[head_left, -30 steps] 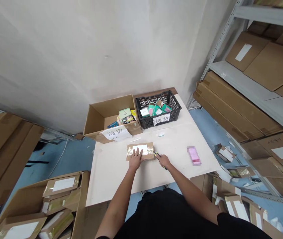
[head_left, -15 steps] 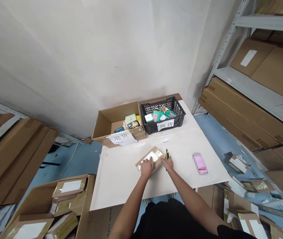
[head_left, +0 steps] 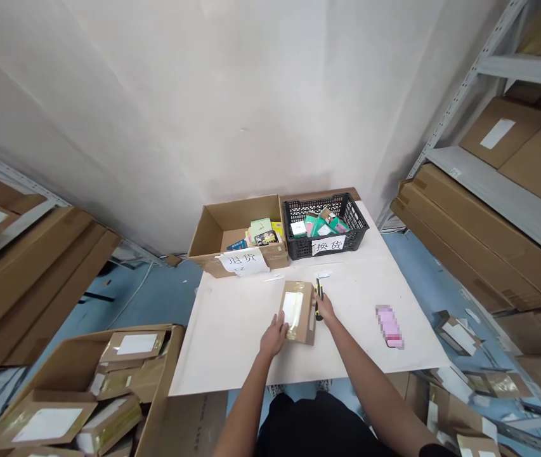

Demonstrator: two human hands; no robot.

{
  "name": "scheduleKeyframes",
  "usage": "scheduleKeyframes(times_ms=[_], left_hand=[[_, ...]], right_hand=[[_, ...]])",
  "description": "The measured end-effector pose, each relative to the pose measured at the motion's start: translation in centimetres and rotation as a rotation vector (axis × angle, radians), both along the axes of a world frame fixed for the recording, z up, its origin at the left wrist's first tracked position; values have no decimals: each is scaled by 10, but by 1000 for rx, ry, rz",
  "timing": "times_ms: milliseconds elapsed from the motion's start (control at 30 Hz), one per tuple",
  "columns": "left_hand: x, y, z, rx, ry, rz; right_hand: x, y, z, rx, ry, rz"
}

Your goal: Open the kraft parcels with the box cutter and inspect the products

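In the head view, the left grip point(head_left: 274, 335), half curled, holds the left edge of a brown, oblong, taped cardboard parcel point(head_left: 299, 311) between both grips. The right grip point(head_left: 325, 308) is closed round a black-and-yellow utility knife point(head_left: 318, 312). Beyond it, a black plastic crate point(head_left: 300, 249) stands on the white-topped bench point(head_left: 222, 352).

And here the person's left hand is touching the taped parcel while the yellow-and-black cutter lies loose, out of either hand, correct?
Not quite: the yellow-and-black cutter isn't lying loose. The head view shows it in the grip of the right hand, while the left hand is touching the taped parcel.
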State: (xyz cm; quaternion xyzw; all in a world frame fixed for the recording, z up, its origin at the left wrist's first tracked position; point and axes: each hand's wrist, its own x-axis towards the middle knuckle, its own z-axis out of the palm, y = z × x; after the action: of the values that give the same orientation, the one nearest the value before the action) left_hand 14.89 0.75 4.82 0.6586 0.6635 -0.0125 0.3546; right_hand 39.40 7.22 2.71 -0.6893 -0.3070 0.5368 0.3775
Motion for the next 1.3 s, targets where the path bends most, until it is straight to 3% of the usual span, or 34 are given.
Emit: scheduleKeyframes(times_ms=[67,133,233,367,533,700,767,867,933,967,1033,1100,1300], left_hand=[[-28,10,-1,-3,0,85],[-54,20,-3,-11,-26,174],[-76,25,-9,-27,-82,234],[-73,17,-25,-53,-138,235],[-81,9,-43,25,-214,287],[-138,4,-57,-14,-311,365],[-161,3,-56,-10,-246,459],[-185,9,-42,154,-210,568],[-192,19,-25,284,-199,474],[-192,25,-17,315,-190,367],[-188,38,-3,291,-156,150],[-178,48,5,225,-103,23],[-157,60,2,114,14,-23]], right_hand=[[-6,-11,-3,32,219,-42],[-16,-21,-5,28,287,-90],[-40,-32,-10,-12,122,-122],[-80,-37,-12,-115,-134,25],[-115,-28,12,-69,-248,173],[-155,-14,47,47,9,234],[-175,-12,53,54,-12,295],[-197,-15,51,60,-128,352],[-202,-18,47,71,-215,351],[-202,-19,46,76,-267,350],[-202,-19,46,84,-385,368],[-203,-15,50,84,-499,420],[-249,26,76,14,-865,692]])
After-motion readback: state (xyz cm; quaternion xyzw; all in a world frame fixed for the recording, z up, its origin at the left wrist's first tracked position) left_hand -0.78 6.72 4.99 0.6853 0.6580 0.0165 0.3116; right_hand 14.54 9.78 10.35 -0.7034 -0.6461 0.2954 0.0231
